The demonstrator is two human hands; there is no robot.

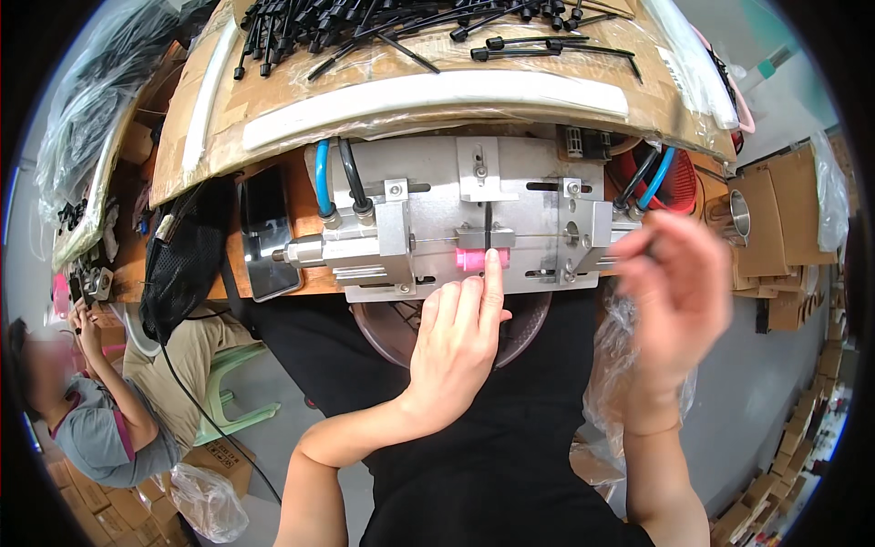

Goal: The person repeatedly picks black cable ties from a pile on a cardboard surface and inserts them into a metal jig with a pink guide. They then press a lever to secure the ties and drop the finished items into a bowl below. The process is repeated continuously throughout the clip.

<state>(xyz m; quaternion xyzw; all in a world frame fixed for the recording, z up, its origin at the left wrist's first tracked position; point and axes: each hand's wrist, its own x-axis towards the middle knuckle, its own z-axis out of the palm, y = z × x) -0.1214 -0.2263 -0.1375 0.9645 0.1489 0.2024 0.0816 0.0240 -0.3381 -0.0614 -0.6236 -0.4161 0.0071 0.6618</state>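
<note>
Left hand [453, 333] is being held palm down before the metal plate [535, 202]. Its index finger is being stretched forward, the tip being laid at the near end of a black rod [488, 217], beside the pink piece [468, 260]. The other fingers are being held close together; nothing is being seen pinched by them.

The rod is being seated upright in the view, mid-plate, its near end being crossed by a small metal block [471, 237]. A metal clamp [372, 248] is being mounted at left, another at right, each being fed by one blue and one black hose.

Right hand [679, 292] is being raised just beside the right-hand clamp, fingers being bent inward; blurred, so whether anything is being pinched cannot be told.

Black parts [319, 23] are being piled on cardboard [365, 130] beyond. At left, a phone [264, 239] is being laid near a mesh bag [190, 260]; at right, a red basket [682, 187] is being partly covered. A bin [381, 330] is being overlapped by the plate. Far left, a co-worker [114, 438] is being seen.
</note>
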